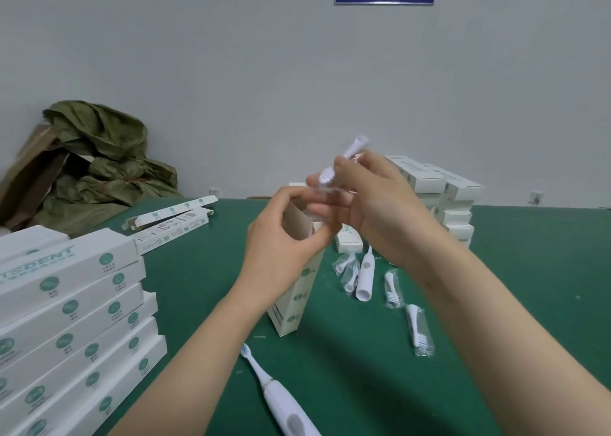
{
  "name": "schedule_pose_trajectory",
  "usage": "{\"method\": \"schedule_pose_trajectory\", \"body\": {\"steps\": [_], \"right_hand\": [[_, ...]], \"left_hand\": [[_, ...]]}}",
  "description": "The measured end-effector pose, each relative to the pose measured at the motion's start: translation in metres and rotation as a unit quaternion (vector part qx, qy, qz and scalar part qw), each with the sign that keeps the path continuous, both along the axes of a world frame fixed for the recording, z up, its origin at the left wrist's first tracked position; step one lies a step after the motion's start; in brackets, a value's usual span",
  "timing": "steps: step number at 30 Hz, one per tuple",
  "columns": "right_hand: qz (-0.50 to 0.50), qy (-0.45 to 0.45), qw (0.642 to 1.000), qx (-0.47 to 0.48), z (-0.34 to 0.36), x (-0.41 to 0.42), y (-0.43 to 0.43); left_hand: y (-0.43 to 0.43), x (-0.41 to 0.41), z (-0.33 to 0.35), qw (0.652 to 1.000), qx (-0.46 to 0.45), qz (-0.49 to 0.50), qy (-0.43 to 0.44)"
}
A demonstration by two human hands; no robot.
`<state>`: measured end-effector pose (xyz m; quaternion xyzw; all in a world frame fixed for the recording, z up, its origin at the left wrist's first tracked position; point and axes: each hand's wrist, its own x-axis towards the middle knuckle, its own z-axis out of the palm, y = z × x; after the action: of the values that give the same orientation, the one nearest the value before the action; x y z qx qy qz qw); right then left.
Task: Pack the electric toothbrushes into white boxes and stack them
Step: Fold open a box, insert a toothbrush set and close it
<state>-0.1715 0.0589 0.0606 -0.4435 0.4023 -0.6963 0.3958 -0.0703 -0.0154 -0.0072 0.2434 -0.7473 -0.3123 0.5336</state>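
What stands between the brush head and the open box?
Nothing visible. The right hand holds the brush head above the mouth of the box; the left hand grips its rim.

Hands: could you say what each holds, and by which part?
Left hand: white box, at its open top. Right hand: bagged brush head, by its lower end.

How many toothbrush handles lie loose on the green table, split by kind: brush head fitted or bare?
Handle with brush head fitted: 1
Bare handle, no head: 1
Total: 2
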Motion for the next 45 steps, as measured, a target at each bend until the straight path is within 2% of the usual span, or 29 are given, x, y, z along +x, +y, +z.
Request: {"method": "schedule_pose_trajectory", "body": {"steps": [2, 4, 6, 9, 13, 15, 20, 23, 24, 25, 27, 29, 30, 33, 36, 39, 42, 43, 45], "right_hand": [[-0.037, 0.097, 0.994, 0.032, -0.006, -0.010, 0.004], [-0.093, 0.238, 0.966, 0.045, -0.007, -0.019, 0.010], [-0.172, 0.409, 0.895, 0.043, -0.002, -0.026, 0.017], [-0.229, 0.607, 0.759, 0.045, 0.006, -0.030, 0.022], [-0.263, 0.740, 0.615, 0.074, 0.008, -0.021, 0.015], [-0.280, 0.763, 0.580, 0.060, 0.011, -0.012, 0.013], [-0.298, 0.760, 0.577, -0.008, 0.025, 0.001, 0.011], [-0.245, 0.798, 0.550, -0.026, 0.021, 0.008, 0.005], [-0.223, 0.802, 0.552, -0.036, 0.018, 0.010, 0.003], [-0.205, 0.794, 0.570, -0.046, 0.014, 0.013, 0.002], [-0.183, 0.738, 0.648, -0.048, 0.011, 0.016, 0.004], [-0.202, 0.663, 0.719, -0.051, 0.011, 0.014, 0.004], [-0.221, 0.643, 0.731, -0.060, 0.012, 0.012, 0.003], [-0.248, 0.659, 0.706, -0.072, 0.012, 0.006, -0.005], [-0.214, 0.705, 0.675, -0.042, 0.005, 0.001, -0.009], [-0.177, 0.718, 0.673, -0.022, -0.003, -0.005, -0.011], [-0.144, 0.698, 0.702, -0.005, -0.005, -0.012, -0.013], [-0.149, 0.675, 0.722, -0.013, -0.003, -0.016, -0.012], [-0.206, 0.583, 0.785, -0.045, -0.002, -0.029, -0.012]], "left_hand": [[0.003, -0.003, 0.000, 1.000, 0.000, 0.010, 0.009], [0.005, -0.004, -0.001, 1.000, -0.004, 0.024, 0.006], [0.005, -0.003, -0.002, 0.999, -0.018, 0.034, -0.008], [0.004, -0.002, -0.002, 0.999, -0.020, 0.045, -0.022], [0.004, -0.005, -0.004, 0.999, -0.021, 0.027, -0.041], [0.004, -0.006, -0.003, 0.999, -0.020, 0.012, -0.046], [-0.004, 0.002, 0.005, 0.999, 0.010, -0.032, -0.008], [-0.006, 0.003, 0.007, 0.998, 0.029, -0.053, -0.001], [-0.007, 0.002, 0.007, 0.998, 0.035, -0.049, -0.003], [-0.008, 0.003, 0.007, 0.998, 0.038, -0.042, -0.004], [-0.010, 0.004, 0.008, 0.998, 0.042, -0.036, 0.006], [-0.012, 0.006, 0.007, 0.998, 0.039, -0.043, 0.017], [-0.011, 0.006, 0.007, 0.998, 0.038, -0.049, 0.018], [-0.009, 0.007, 0.005, 0.997, 0.035, -0.066, 0.005], [-0.009, 0.005, 0.005, 0.997, 0.036, -0.066, 0.003], [-0.011, 0.005, 0.005, 0.997, 0.061, -0.049, 0.021], [-0.010, 0.006, 0.005, 0.997, 0.058, -0.051, 0.017], [-0.010, 0.007, 0.005, 0.997, 0.051, -0.050, 0.014], [-0.010, 0.008, 0.005, 0.998, 0.041, -0.040, 0.007]]}}
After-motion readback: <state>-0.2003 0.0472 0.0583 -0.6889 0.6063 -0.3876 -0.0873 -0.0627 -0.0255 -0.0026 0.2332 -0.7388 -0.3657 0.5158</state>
